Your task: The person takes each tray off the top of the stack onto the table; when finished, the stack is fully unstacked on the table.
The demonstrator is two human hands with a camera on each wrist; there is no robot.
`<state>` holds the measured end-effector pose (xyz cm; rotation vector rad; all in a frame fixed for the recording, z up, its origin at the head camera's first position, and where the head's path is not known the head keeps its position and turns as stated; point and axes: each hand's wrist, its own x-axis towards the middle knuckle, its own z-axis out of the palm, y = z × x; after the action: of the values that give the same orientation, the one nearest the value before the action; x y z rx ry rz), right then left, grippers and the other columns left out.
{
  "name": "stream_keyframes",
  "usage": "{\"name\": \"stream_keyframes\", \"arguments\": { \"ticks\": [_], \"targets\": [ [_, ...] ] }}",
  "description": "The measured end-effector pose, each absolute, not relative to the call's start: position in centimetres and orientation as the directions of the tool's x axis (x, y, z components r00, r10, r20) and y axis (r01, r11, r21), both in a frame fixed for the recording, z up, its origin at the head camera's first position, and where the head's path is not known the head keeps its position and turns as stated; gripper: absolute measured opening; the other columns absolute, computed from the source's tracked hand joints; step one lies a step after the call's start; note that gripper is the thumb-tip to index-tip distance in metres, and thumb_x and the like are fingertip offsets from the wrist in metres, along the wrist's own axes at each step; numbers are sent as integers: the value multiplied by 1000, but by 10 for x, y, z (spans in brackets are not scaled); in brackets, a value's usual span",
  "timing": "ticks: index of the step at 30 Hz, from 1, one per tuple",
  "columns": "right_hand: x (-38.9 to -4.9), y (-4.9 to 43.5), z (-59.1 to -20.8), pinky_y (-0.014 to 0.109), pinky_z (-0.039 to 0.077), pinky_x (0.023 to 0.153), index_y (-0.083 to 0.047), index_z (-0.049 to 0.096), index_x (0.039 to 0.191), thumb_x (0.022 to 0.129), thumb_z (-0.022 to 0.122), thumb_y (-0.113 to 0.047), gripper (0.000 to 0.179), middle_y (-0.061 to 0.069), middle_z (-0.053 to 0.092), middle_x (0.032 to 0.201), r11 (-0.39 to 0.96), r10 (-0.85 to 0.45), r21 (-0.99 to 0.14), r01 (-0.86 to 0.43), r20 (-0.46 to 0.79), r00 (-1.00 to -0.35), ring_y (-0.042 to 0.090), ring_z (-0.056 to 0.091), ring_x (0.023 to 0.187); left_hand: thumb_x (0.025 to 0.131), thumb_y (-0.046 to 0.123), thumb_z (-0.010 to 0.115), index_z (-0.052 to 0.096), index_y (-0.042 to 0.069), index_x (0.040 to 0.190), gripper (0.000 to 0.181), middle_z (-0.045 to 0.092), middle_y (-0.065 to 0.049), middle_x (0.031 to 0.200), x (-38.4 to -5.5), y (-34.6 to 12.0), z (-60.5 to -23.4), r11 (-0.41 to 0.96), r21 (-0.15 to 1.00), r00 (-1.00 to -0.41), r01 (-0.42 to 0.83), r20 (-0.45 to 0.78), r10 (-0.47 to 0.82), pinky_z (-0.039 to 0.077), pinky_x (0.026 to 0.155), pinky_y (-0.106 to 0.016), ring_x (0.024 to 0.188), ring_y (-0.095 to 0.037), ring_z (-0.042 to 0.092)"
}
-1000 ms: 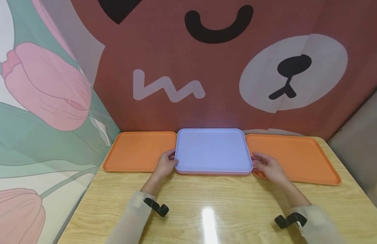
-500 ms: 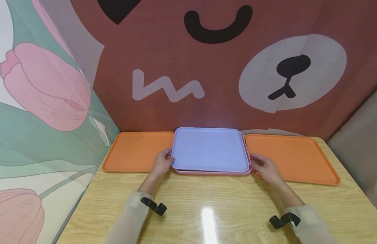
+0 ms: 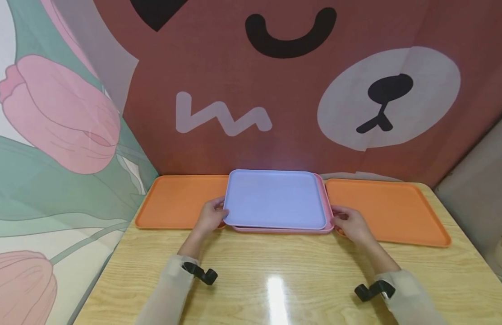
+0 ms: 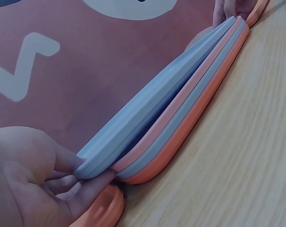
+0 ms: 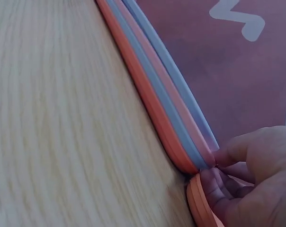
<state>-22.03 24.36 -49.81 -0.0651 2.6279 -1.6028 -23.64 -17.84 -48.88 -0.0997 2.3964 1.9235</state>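
A lavender tray [image 3: 275, 198] tops a stack at the back of the table, shifted left and tilted up along its left side. My left hand [image 3: 210, 216] pinches its front left corner between thumb and fingers. Under it lie a pink tray [image 4: 181, 105], a blue-grey tray [image 5: 185, 138] and an orange bottom tray [image 5: 169, 137]. At the stack's front right corner, my right hand [image 3: 350, 223] holds the pink tray's rim with bent fingers. Its thumb lies low against the trays' side.
A left orange tray [image 3: 173, 201] and a right orange tray [image 3: 389, 212] flank the stack. Behind all of them rises a bear-printed wall [image 3: 234, 153]. The wooden table [image 3: 234, 271] extends in front.
The lavender tray has slid left off its alignment with the stack, and a pink strip now shows on the right. My left hand moved left with it; my right hand shifted slightly left.
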Motion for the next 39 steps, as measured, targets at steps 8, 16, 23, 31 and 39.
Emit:
{"name": "stream_keyframes", "arguments": {
  "ticks": [8,16,23,31,39],
  "targets": [
    [-222,242,-499,20,54,62,14,53,139,93,58,3,48,29,66,115,439,-30,-897,50,-71,-997,6,61,81,99,-7,54,45,-8,148,50,53,-31,142,-233,-189,-491,72,989,-991,-130,-131,11,61,76,-29,105,-28,67],
    [-225,240,-502,18,54,68,11,52,142,94,61,1,50,29,65,122,374,-22,-923,88,-104,-994,4,61,85,101,-4,51,42,-6,151,50,52,-31,143,-228,-197,-490,18,987,-987,-160,-160,-2,60,82,-30,113,-29,63],
    [-225,241,-499,20,51,59,9,49,145,95,60,1,51,23,65,116,333,-20,-935,125,-140,-990,5,59,78,103,-3,48,37,-8,153,51,46,-32,148,-225,-206,-488,-39,978,-979,-205,-205,1,60,81,-29,113,-26,62],
    [-223,245,-498,21,51,58,8,49,146,96,59,-1,51,22,65,117,327,-20,-934,143,-158,-987,6,60,77,104,-3,46,28,-7,157,56,35,-31,156,-213,-228,-479,-82,964,-968,-251,-250,31,57,72,-19,96,-6,65],
    [-222,247,-500,19,55,66,9,49,145,97,61,-2,51,22,65,121,293,-20,-945,149,-161,-987,2,62,81,105,-1,46,22,-7,158,59,49,-21,148,-188,-266,-471,-76,961,-964,-265,-261,52,58,75,-20,93,-2,66]
  ]
}}
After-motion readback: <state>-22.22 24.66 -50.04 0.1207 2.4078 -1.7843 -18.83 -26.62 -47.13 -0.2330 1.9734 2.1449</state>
